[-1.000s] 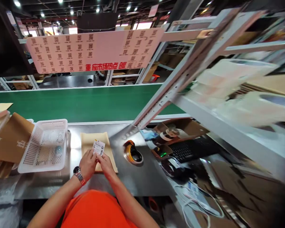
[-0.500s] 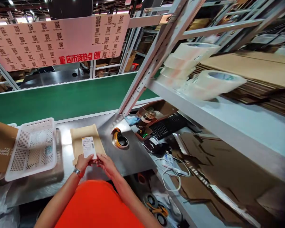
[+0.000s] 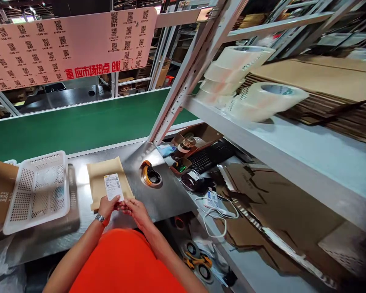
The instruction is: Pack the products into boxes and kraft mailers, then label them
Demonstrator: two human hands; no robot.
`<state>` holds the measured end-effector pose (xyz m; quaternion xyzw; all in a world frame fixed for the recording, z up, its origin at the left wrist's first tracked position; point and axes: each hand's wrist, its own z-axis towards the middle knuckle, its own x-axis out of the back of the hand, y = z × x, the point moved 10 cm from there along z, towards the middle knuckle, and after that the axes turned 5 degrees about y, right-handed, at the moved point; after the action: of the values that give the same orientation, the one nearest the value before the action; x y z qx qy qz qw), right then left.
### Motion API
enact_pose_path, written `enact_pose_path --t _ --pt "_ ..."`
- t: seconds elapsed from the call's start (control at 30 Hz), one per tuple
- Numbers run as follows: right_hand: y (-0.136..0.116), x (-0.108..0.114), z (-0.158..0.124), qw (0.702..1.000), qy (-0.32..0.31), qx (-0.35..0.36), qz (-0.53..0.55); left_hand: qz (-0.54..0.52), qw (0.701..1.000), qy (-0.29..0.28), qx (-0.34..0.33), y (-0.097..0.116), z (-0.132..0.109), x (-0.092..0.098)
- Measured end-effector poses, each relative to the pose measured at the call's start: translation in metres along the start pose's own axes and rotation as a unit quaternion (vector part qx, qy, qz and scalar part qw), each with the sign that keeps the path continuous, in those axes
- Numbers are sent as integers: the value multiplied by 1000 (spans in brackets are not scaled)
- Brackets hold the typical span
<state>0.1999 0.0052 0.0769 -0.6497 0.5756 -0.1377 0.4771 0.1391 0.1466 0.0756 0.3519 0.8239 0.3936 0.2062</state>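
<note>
A white printed shipping label (image 3: 112, 186) is pinched by its lower edge between my two hands, just above a tan padded envelope (image 3: 103, 169). My left hand (image 3: 107, 206), with a metal watch on its wrist, grips the label's lower left corner with the thumb on top. My right hand (image 3: 136, 208) has its fingertips closed on the lower right corner. The envelope lies on the metal table (image 3: 88, 230), its lower edge partly hidden by my hands. To its right sits an orange-and-black tape dispenser (image 3: 151, 175).
At left stand a white plastic basket (image 3: 36, 219) and a cardboard box (image 3: 0, 191). A green conveyor belt (image 3: 79, 126) runs behind the table. Tape rolls (image 3: 262, 101) rest on the right shelf (image 3: 308, 150), near an upright post (image 3: 177, 89). A keyboard (image 3: 212, 154) lies below.
The view has shifted a little, so the surroundings sit slightly further left and up. Both hands still hold the label over the envelope in nearly the same pose.
</note>
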Motion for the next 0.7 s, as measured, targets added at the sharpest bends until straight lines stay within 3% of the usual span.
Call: enact_pose_path --t 0.27,0.33,0.43,0.5,0.6,0.7 --pt "1 2 4 999 -1 9 -41 26 1000 -3 2 -6 -2 0" --pt "1 5 5 999 13 15 -48 84 995 14 -51 5 -5 4" --pt "2 8 6 998 29 17 -52 179 959 62 -212 37 -19 12" --pt "4 9 7 998 32 15 -58 213 934 33 -284 48 -29 5" --pt "5 9 8 997 29 15 -65 223 935 -54 -271 39 -29 -9" --pt "4 9 7 998 18 12 -53 211 950 -52 -225 29 -20 -9"
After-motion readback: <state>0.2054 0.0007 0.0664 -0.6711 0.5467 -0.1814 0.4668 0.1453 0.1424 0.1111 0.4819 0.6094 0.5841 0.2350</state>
